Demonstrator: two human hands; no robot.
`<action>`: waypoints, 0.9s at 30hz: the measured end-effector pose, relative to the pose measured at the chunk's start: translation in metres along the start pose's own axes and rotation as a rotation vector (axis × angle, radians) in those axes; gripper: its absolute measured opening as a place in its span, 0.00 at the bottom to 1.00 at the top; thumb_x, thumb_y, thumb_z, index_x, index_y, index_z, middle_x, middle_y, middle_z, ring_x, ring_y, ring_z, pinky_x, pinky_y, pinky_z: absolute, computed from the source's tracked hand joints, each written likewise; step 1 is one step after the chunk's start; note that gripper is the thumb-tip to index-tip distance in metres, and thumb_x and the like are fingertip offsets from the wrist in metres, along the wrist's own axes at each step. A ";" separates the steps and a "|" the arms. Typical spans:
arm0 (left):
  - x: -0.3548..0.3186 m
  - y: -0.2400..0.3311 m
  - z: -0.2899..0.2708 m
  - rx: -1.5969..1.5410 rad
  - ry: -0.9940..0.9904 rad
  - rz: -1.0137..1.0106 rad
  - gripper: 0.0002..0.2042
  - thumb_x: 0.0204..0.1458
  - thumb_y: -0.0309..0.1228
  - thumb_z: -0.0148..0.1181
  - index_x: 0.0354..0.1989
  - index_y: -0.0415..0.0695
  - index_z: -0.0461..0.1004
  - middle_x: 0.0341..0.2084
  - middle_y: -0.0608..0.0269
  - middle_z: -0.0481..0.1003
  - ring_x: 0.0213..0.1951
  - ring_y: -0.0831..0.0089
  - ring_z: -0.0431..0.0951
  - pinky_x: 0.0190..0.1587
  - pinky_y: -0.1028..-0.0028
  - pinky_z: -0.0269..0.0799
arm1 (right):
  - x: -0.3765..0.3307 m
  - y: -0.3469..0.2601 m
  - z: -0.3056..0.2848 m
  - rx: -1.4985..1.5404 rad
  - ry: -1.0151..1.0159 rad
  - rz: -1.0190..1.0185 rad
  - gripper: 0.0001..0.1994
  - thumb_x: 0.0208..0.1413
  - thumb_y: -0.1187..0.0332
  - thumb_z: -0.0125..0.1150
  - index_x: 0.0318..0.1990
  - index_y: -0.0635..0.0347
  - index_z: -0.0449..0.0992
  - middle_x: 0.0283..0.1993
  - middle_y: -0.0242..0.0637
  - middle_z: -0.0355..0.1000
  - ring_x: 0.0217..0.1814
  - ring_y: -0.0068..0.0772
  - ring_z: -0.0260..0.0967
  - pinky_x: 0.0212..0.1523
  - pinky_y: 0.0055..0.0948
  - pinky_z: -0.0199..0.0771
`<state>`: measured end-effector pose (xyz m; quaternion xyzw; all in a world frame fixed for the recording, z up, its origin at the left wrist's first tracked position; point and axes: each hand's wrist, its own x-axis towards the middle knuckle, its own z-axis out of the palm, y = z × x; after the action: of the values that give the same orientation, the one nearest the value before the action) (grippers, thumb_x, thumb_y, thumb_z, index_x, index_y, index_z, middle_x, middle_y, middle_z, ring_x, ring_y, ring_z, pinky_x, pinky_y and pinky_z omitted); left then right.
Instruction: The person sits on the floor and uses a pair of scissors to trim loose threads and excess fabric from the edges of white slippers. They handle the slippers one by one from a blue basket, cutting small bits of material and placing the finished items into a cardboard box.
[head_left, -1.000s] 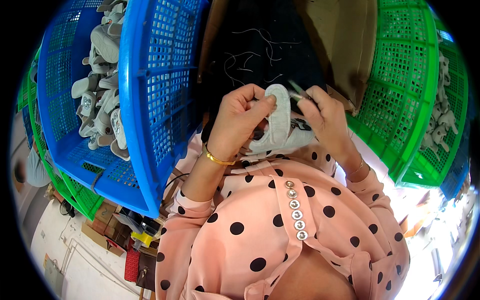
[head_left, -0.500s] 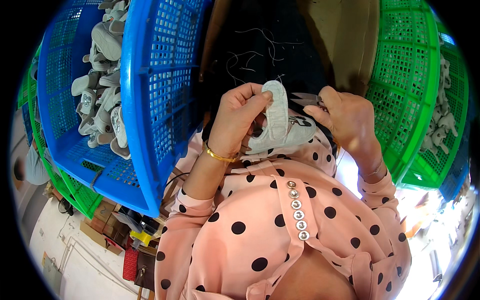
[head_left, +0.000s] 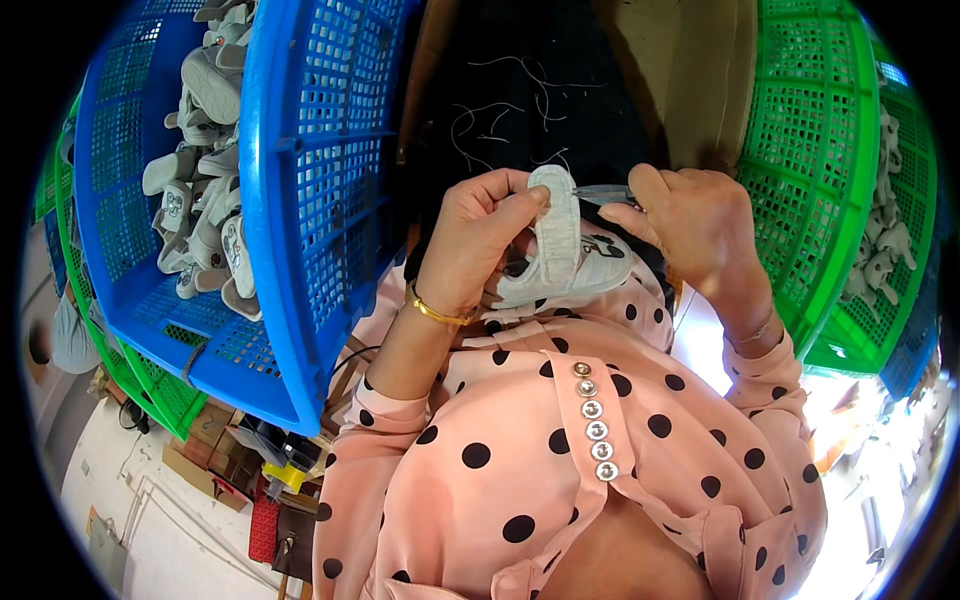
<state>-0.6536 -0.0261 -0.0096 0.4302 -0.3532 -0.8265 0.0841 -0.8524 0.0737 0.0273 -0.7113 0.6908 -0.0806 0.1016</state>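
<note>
A small pale grey baby shoe [head_left: 590, 279] with a dark cartoon print on its toe is held in front of my body. My left hand [head_left: 478, 235] pinches its raised strap between thumb and fingers; the other fingers are partly hidden behind the shoe. A loose thread stands up from the strap's tip. My right hand [head_left: 700, 222] is closed around a pair of small scissors [head_left: 606, 193], whose grip is mostly hidden by the fingers. The blades point left and reach the strap's right edge, close together; whether they touch it I cannot tell.
A blue plastic basket [head_left: 268, 250] with many similar shoes [head_left: 205, 190] stands at the left. At the right a green basket [head_left: 815, 170] stands beside more pale pieces [head_left: 882, 250]. Cut threads [head_left: 540, 90] lie on dark cloth ahead, near a cardboard sheet [head_left: 690, 80].
The scissors have moved left and slightly up to the strap, and their blades have come together. My left hand and the shoe have barely shifted.
</note>
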 end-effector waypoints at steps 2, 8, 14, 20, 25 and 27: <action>0.000 -0.001 0.004 -0.002 0.020 0.026 0.07 0.57 0.30 0.58 0.36 0.40 0.77 0.23 0.70 0.76 0.19 0.90 0.71 0.16 0.91 0.57 | 0.001 0.000 -0.001 0.016 -0.009 -0.006 0.18 0.50 0.53 0.64 0.23 0.55 0.67 0.16 0.36 0.67 0.19 0.39 0.69 0.19 0.34 0.65; 0.002 -0.006 0.002 -0.031 0.010 0.005 0.07 0.56 0.29 0.59 0.38 0.39 0.79 0.23 0.70 0.77 0.19 0.90 0.71 0.16 0.91 0.57 | 0.001 0.001 -0.002 0.051 -0.058 -0.016 0.18 0.52 0.54 0.63 0.23 0.56 0.66 0.16 0.38 0.66 0.20 0.42 0.68 0.19 0.35 0.64; 0.000 0.001 0.004 0.036 0.036 0.010 0.08 0.57 0.29 0.59 0.39 0.37 0.78 0.26 0.67 0.78 0.24 0.86 0.73 0.26 0.86 0.69 | -0.004 0.007 0.009 0.135 -0.038 0.065 0.19 0.54 0.53 0.61 0.22 0.57 0.65 0.16 0.39 0.65 0.20 0.45 0.67 0.18 0.37 0.62; 0.002 -0.001 0.002 0.030 0.015 0.007 0.08 0.57 0.29 0.59 0.39 0.38 0.78 0.26 0.68 0.78 0.24 0.87 0.73 0.26 0.86 0.69 | -0.007 0.007 0.003 0.149 -0.048 0.065 0.20 0.55 0.51 0.60 0.23 0.57 0.65 0.17 0.41 0.66 0.20 0.46 0.67 0.18 0.38 0.61; 0.000 0.001 0.003 0.030 0.025 0.001 0.08 0.57 0.29 0.58 0.39 0.37 0.77 0.26 0.67 0.78 0.24 0.87 0.73 0.26 0.87 0.69 | -0.003 0.005 0.004 0.131 -0.046 0.038 0.20 0.55 0.52 0.60 0.23 0.57 0.65 0.17 0.39 0.66 0.21 0.45 0.67 0.18 0.38 0.62; 0.000 0.000 0.003 0.025 0.022 0.000 0.08 0.57 0.29 0.59 0.39 0.37 0.77 0.27 0.67 0.78 0.24 0.87 0.73 0.26 0.87 0.69 | -0.002 0.005 0.003 0.117 -0.074 0.040 0.20 0.55 0.51 0.60 0.24 0.57 0.65 0.17 0.39 0.67 0.21 0.45 0.68 0.18 0.37 0.63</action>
<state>-0.6560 -0.0245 -0.0083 0.4404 -0.3628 -0.8171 0.0827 -0.8560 0.0762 0.0229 -0.6925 0.6949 -0.0926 0.1701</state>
